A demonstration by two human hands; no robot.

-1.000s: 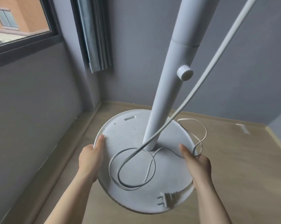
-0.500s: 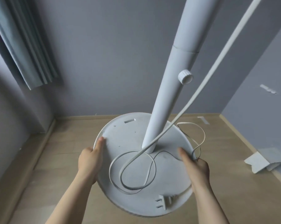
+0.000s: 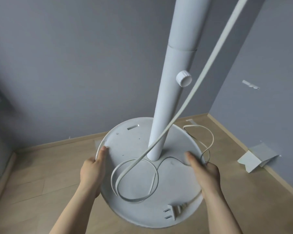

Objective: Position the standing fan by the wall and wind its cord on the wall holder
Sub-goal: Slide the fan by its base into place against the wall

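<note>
White plastic, the fan base (image 3: 135, 179) sits between my hands: my left hand (image 3: 91, 169) grips its left rim and my right hand (image 3: 205, 172) its right rim, thumbs on top. The cord (image 3: 133, 201) loops loose across it, with the plug (image 3: 175, 211) nearest me and the grey wall (image 3: 75, 65) just beyond.

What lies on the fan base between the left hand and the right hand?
In the head view, a loop of the white cord lies there on the fan base.
</note>
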